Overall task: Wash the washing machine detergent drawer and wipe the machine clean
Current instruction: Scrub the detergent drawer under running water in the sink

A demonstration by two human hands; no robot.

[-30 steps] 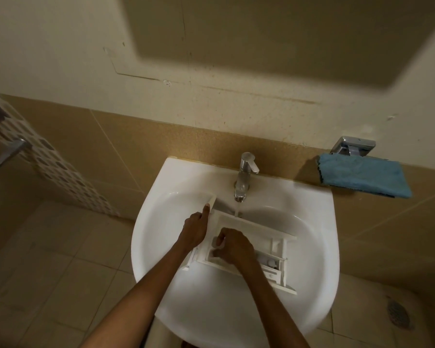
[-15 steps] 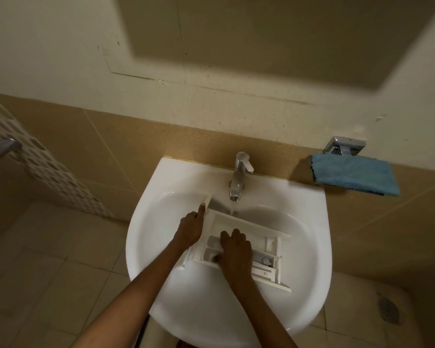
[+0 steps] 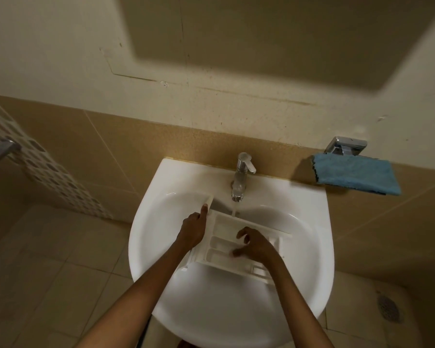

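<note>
The detergent drawer [image 3: 224, 228] is held inside the white sink [image 3: 211, 312], its far edge under water running from the tap [image 3: 240, 177]; its front panel is clasped in the grip of the left hand [image 3: 192, 231]; the right hand [image 3: 256, 246] is spread over the compartments, its grip half open, nothing clasped; a blue cloth [image 3: 354, 175] is hung to the right.

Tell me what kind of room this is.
Most likely a bathroom: a white sink with a running tap, a tiled floor with a floor drain, and a blue cloth hung on the wall.

One drawer [image 3: 225, 226], one sink [image 3: 224, 310], one tap [image 3: 241, 177], one blue cloth [image 3: 354, 174], two hands [image 3: 192, 228] [image 3: 256, 246]
</note>
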